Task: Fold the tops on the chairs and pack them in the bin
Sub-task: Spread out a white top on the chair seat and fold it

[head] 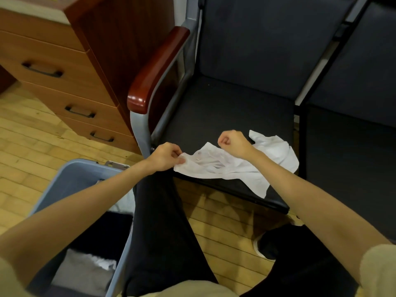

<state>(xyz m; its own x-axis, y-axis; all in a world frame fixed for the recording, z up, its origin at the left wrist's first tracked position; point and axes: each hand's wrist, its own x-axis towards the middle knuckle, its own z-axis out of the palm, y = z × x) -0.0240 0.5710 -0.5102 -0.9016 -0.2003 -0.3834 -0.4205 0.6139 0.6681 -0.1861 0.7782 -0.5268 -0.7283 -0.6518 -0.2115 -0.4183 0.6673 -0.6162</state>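
Currently, at far left, the grey-blue plastic bin stands on the floor holding folded garments. Next, the left hand pinches the left edge of the thin white crumpled top, which lies on the front of the dark upholstered chair seat. Its long axis runs left to right. The right hand hovers clenched above its middle; whether it holds cloth cannot be told.

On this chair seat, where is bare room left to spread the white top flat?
The seat is bare from the backrest down to the white top, and beside the armrest. The front edge is crowded: the top, left hand pinching it, right hand fisted above.
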